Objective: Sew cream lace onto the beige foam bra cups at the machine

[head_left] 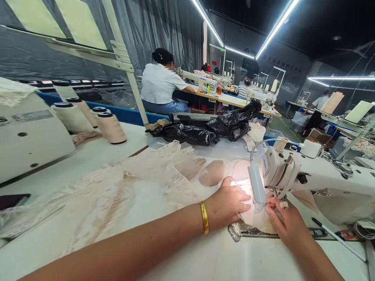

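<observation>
My left hand (pixel 231 205), with a gold bracelet (pixel 204 217) on its wrist, is closed on a pale pink fabric piece (pixel 248 216) left of the needle area. A white strip with dark marks (pixel 240 182) lies by its fingers. My right hand (pixel 285 220) reaches under the head of a white sewing machine (pixel 295 171). Its thumb and index finger come together at the fabric's edge; what lies between them is too small to make out. A lamp (pixel 256 184) lights the fabric and partly hides the needle area.
Cream lace fabric (pixel 96 203) spreads over the table on the left. Thread cones (pixel 111 128) stand behind it. Black plastic bags (pixel 205 130) lie at the back. A white pen-like stick (pixel 340 240) rests at the right. A person (pixel 164 84) sits at another machine beyond.
</observation>
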The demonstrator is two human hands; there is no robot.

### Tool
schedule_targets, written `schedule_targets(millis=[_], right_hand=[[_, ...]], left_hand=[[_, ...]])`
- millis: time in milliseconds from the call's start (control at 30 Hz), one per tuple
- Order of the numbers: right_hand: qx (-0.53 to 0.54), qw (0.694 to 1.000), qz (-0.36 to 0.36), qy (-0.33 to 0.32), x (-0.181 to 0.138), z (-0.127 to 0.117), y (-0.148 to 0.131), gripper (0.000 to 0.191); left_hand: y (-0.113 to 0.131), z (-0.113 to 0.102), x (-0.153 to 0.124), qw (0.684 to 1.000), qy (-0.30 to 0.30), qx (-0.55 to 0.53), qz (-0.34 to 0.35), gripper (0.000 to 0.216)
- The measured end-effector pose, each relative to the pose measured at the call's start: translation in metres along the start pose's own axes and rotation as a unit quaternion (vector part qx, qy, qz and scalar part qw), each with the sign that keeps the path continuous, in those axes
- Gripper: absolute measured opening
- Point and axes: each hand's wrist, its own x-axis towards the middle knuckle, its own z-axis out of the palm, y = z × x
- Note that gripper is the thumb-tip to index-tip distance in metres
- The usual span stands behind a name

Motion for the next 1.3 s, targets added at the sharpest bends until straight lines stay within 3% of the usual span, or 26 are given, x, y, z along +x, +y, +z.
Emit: schedule_targets(millis=[133, 300, 400, 733, 1000, 1167, 1300], right_hand=[[-0.006, 0.999, -0.026, -0.03, -0.001, -0.003, -0.004, 0.021], [0.022, 0.986, -0.1, -0.134, 0.0, -0.007, -0.012, 0.02], [0.016, 0.981, -0.111, -0.157, -0.001, -0.006, -0.013, 0.019], [-0.008, 0.99, -0.05, -0.133, 0.002, 0.004, -0.011, 0.02], [-0.049, 0.995, -0.01, -0.085, 0.004, 0.016, -0.005, 0.025], [-0.092, 0.993, -0.006, -0.078, 0.004, 0.017, -0.003, 0.027], [-0.109, 0.99, -0.007, -0.084, 0.005, 0.018, -0.003, 0.026]], left_hand=[[0.007, -0.001, -0.003, 1.0, 0.011, 0.023, 0.006, 0.009], [0.02, -0.002, -0.008, 0.998, 0.03, 0.029, 0.037, 0.02], [0.025, -0.001, -0.01, 0.998, 0.027, 0.035, 0.047, 0.017], [0.018, 0.002, 0.003, 0.999, 0.017, 0.049, 0.0, 0.021], [0.005, 0.007, 0.011, 0.998, 0.043, 0.053, -0.002, 0.01], [-0.022, -0.003, 0.015, 0.988, 0.058, 0.064, -0.13, 0.025], [-0.046, -0.005, 0.012, 0.984, 0.044, 0.068, -0.16, 0.036]])
